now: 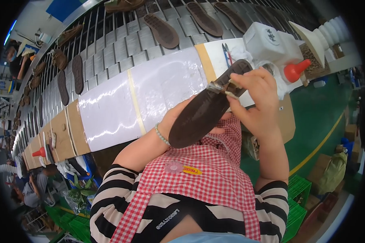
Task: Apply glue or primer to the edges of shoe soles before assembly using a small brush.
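A dark brown shoe sole (194,119) lies tilted across my left hand (175,114), whose fingers support it from beneath and show along its near edge. My right hand (258,95) pinches a small flat brush (216,86) between thumb and fingers. The brush's metal band sits over the middle of the sole; its bristles are hard to make out. Part of the sole looks wet and shiny. Both hands are held above the near edge of a bench covered with white sheeting (166,79).
Beyond the bench runs a slatted metal conveyor (129,44) carrying several soles (161,30) and shoes (59,59). Blue-handled snips (227,54), a white plastic jug (263,42) and a red-capped bottle (297,71) stand at the right. Green crates (294,218) are on the floor. Other people (30,190) are at far left.
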Demonstrator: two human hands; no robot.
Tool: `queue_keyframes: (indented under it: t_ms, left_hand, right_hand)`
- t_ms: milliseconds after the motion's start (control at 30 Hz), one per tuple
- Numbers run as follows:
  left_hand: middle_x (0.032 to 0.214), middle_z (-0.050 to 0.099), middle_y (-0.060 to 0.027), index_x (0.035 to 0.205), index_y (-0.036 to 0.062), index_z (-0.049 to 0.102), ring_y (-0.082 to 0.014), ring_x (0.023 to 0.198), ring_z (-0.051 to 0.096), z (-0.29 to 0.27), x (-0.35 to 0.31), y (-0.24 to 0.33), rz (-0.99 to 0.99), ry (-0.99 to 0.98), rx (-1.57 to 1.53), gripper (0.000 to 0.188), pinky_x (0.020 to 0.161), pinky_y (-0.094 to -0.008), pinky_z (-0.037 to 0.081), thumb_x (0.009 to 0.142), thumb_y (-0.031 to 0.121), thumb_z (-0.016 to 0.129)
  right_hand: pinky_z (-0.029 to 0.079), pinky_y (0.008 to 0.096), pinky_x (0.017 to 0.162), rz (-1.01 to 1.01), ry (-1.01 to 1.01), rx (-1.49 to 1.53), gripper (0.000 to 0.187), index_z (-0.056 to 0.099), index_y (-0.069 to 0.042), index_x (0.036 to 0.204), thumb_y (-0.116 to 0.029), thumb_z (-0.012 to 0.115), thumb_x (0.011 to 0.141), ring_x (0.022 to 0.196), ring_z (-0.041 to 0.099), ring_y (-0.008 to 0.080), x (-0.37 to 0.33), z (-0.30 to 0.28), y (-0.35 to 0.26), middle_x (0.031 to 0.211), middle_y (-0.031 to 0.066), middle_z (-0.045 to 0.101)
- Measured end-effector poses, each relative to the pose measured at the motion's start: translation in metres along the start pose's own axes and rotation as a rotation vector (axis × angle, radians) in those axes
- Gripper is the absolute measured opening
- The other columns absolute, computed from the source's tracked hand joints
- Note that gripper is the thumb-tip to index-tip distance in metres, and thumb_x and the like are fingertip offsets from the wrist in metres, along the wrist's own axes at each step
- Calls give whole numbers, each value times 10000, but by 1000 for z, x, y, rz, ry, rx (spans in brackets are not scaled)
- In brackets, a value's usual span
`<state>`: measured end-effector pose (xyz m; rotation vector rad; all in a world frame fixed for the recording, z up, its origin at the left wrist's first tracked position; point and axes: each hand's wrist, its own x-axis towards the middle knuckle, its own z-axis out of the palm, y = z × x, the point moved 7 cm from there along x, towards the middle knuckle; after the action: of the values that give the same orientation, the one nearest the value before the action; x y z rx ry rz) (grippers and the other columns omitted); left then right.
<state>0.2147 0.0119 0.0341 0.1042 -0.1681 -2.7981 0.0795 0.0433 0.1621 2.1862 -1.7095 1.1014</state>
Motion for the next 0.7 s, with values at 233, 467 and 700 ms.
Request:
queue_keyframes:
  t_ms: [233, 467, 700]
  left_hand:
    - [1554, 372, -235, 1548, 22, 296, -452, 1442, 336, -8, -1, 16, 141, 12, 60, 685, 1158, -615, 322, 1048, 481, 383]
    - [1431, 524, -238, 1461, -20, 430, -425, 1325, 505, -49, -13, 121, 416, -128, -79, 644, 1143, -525, 394, 1029, 455, 374]
    - [1191, 684, -154, 1227, 33, 623, -284, 1080, 667, -121, -21, 276, 770, 472, 26, 393, 973, -429, 530, 1000, 297, 440]
  right_hand:
    - [454, 416, 927, 141, 112, 59, 450, 684, -61, 1148, -37, 792, 712, 1033, 587, 293, 5, -8, 15, 1024, 88, 677]
    - [441, 459, 971, 148, 68, 142, 489, 655, -32, 1175, -18, 790, 705, 1035, 582, 325, -21, -11, 4, 1044, 118, 661]
    - [413, 501, 1044, 246, -24, 221, 486, 660, -44, 1168, -36, 794, 701, 1039, 591, 328, -24, 15, 5, 1033, 114, 661]
